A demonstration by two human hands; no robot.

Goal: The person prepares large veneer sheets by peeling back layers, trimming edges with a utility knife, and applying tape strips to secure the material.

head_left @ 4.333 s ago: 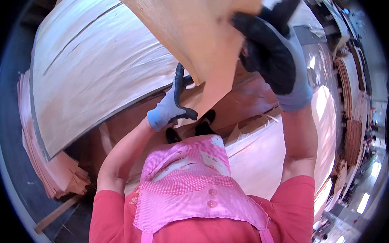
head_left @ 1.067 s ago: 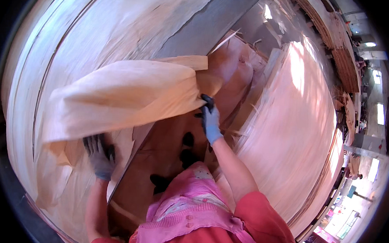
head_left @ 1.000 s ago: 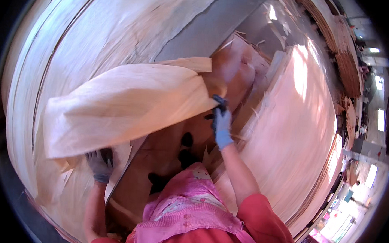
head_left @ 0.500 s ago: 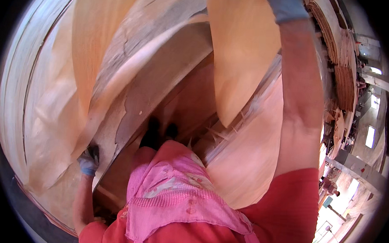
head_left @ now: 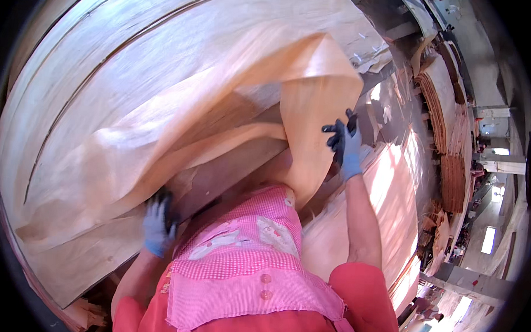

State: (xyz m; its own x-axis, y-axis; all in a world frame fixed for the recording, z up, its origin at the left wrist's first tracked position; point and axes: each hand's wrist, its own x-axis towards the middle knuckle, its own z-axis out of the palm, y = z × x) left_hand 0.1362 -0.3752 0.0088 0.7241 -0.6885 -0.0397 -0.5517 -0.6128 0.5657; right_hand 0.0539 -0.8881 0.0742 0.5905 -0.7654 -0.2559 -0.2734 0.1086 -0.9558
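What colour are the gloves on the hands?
Blue-grey fabric gloves with dark palms, on left hand and right hand; head view.
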